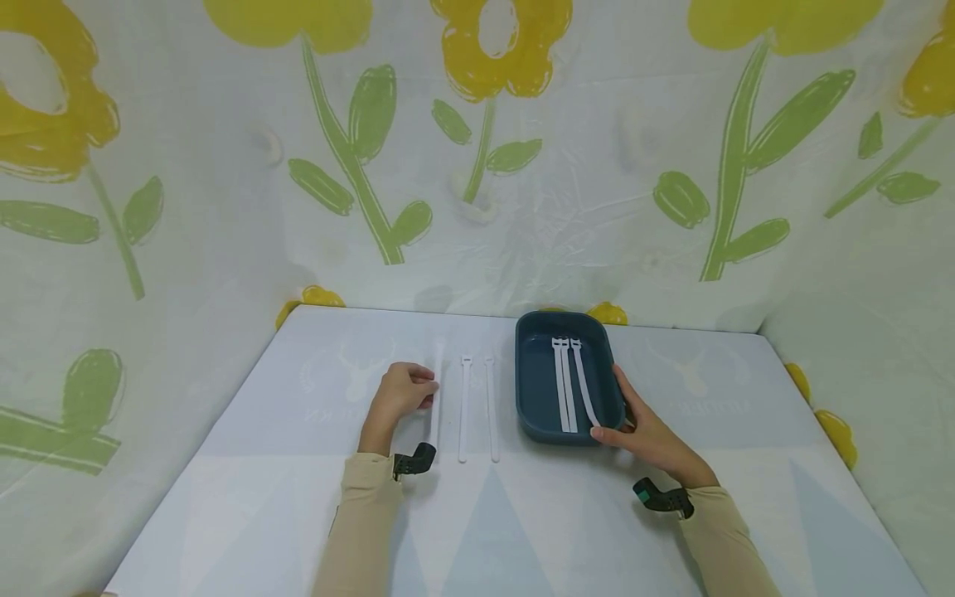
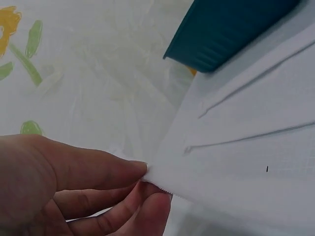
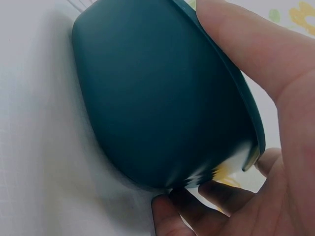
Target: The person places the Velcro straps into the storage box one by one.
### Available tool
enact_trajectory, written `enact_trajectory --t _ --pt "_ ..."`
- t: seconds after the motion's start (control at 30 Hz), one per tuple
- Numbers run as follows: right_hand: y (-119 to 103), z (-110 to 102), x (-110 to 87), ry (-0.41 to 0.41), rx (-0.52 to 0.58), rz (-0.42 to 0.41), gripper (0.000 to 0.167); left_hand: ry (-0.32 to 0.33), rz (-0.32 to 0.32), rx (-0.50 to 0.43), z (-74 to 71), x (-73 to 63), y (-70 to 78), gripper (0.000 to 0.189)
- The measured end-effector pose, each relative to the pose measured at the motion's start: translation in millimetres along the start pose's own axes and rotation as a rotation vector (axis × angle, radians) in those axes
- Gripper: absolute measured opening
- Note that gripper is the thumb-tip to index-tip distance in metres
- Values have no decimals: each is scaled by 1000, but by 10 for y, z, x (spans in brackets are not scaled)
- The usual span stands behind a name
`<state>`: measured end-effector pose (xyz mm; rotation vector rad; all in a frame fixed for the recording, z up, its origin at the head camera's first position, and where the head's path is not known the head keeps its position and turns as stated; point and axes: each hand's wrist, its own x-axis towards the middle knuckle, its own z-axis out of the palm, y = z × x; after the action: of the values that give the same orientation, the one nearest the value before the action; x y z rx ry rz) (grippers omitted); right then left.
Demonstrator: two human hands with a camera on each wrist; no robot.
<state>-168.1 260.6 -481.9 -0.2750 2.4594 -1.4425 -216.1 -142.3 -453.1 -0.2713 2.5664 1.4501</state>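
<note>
My left hand (image 1: 403, 391) pinches a white hook-and-loop cable tie (image 1: 435, 423) between thumb and fingers, at the left of the table. In the left wrist view the fingertips grip the edge of this tie (image 2: 160, 181). Two more white cable ties, one nearer (image 1: 465, 414) and one farther right (image 1: 492, 414), lie lengthwise beside it. A dark teal bin (image 1: 525, 390) stands to their right, with three white ties (image 1: 564, 394) inside. My right hand (image 1: 651, 431) grips the bin's near right corner, thumb over the rim and fingers along the outer wall (image 3: 157, 98).
The table (image 1: 597, 531) has a pale cover with faint blue triangles. Behind it and on both sides hangs a white sheet (image 1: 582, 207) printed with yellow flowers and green leaves. The bin stands near the table's back edge.
</note>
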Motion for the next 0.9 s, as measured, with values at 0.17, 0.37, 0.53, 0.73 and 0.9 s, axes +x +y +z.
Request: enact_trajectory --t 0.17,0.37,0.53,0.73,0.9 --pt "0 -5 -9 6 -6 1 115 -11 4 -31 9 7 3 25" --pt "11 -8 -11 6 -10 9 115 -20 -6 -43 17 12 12 26" --pt "16 -4 -7 8 -13 24 115 -24 0 -62 14 -2 27 27" --pt "17 0 -3 3 -11 20 115 -40 20 -95 44 -16 43 26" --pt "33 14 1 4 -18 19 113 -46 36 -108 65 -43 60 25"
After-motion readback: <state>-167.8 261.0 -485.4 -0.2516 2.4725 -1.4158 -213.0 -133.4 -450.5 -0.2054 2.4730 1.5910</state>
